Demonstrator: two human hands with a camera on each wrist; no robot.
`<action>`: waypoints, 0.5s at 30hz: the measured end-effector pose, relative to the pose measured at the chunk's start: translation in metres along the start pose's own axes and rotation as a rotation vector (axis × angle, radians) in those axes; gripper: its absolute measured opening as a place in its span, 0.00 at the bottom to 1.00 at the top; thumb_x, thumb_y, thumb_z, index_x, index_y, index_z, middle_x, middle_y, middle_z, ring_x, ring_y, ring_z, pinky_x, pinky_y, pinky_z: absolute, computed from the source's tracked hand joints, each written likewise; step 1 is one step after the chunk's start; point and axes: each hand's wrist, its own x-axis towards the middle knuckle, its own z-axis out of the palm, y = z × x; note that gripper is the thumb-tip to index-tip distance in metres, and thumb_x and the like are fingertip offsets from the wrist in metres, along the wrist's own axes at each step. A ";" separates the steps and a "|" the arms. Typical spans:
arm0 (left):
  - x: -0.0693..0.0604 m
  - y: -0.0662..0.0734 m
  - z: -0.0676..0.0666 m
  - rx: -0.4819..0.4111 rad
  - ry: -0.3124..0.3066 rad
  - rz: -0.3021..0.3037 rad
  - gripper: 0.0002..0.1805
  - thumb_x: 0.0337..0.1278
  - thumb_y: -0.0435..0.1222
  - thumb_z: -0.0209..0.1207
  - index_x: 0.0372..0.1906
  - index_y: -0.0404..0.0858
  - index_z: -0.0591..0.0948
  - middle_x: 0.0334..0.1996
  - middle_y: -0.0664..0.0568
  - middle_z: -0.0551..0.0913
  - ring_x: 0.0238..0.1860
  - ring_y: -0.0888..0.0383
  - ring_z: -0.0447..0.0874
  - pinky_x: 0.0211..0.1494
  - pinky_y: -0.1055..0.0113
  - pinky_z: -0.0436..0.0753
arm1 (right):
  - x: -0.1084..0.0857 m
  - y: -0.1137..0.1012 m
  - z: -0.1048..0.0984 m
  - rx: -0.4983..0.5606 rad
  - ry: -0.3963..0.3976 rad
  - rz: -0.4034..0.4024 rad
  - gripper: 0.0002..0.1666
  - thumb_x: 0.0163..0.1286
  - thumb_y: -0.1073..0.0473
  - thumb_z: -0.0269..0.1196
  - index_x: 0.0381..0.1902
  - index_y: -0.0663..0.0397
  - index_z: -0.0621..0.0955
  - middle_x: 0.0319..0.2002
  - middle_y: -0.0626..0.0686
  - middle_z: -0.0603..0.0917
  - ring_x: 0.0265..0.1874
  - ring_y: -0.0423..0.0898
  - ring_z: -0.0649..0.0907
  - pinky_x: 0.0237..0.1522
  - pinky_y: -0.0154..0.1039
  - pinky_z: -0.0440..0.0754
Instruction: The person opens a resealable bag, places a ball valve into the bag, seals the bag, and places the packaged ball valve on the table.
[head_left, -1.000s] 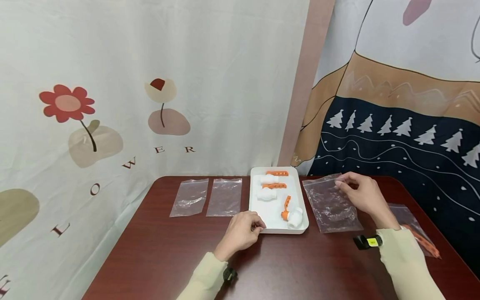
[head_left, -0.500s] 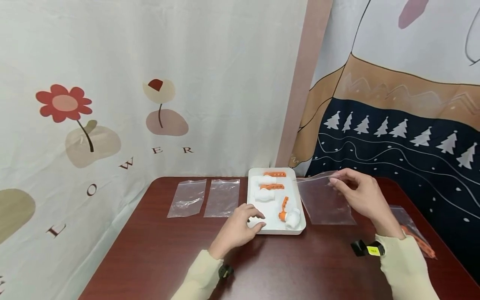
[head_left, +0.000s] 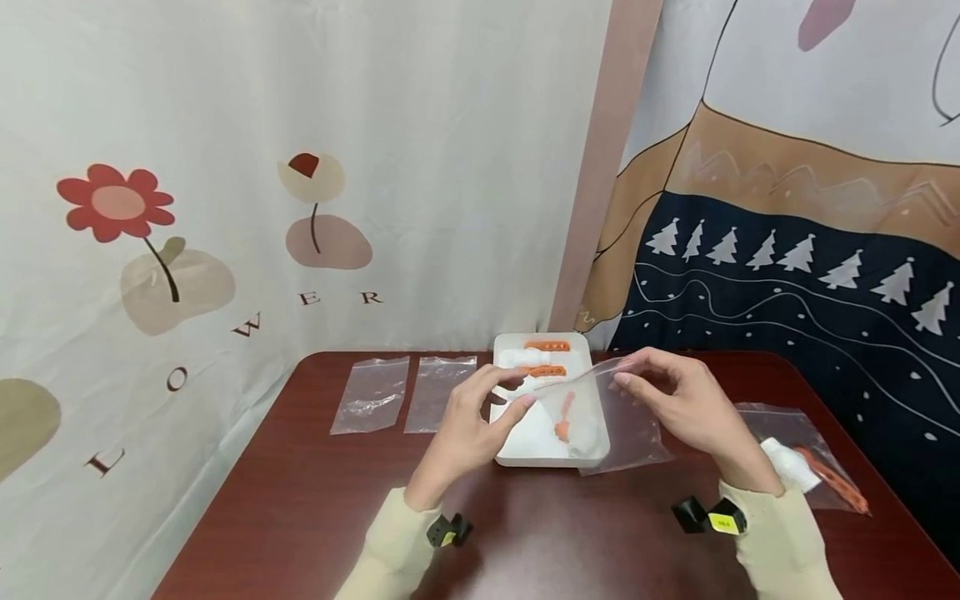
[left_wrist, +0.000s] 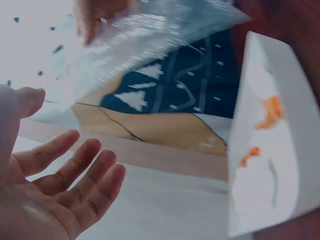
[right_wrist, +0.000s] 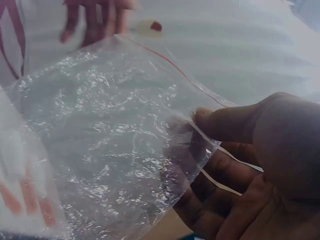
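My right hand (head_left: pixel 686 400) pinches a clear zip bag (right_wrist: pixel 100 125) by its edge near the red seal line, lifted off the table. The bag slants down over the right side of a white tray (head_left: pixel 517 446). At the bag's far corner is my left hand (head_left: pixel 465 425), thumb and fingers spread apart; the left wrist view shows no bag between them. In the tray lie white rounded pieces with orange handles; one orange handle (head_left: pixel 547 346) is at the back, and a white piece (head_left: pixel 583 435) shows through the bag.
Two flat clear bags, a left one (head_left: pixel 370 396) and a right one (head_left: pixel 441 396), lie left of the tray. A filled bag (head_left: pixel 772 417) at the right holds a white piece (head_left: pixel 791 465) and orange strips (head_left: pixel 832 479). Printed curtains (head_left: pixel 450 167) hang behind the table.
My right hand has lifted the bag and moved it left over the tray. My left hand has left the tray's front edge and risen to the bag's corner, its fingers spreading.
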 end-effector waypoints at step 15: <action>0.001 0.034 -0.012 -0.067 -0.112 0.022 0.06 0.64 0.34 0.68 0.44 0.44 0.89 0.33 0.58 0.86 0.32 0.66 0.80 0.34 0.71 0.84 | 0.000 -0.023 0.040 0.157 -0.179 -0.159 0.06 0.70 0.55 0.69 0.43 0.40 0.87 0.31 0.42 0.88 0.28 0.46 0.83 0.29 0.34 0.81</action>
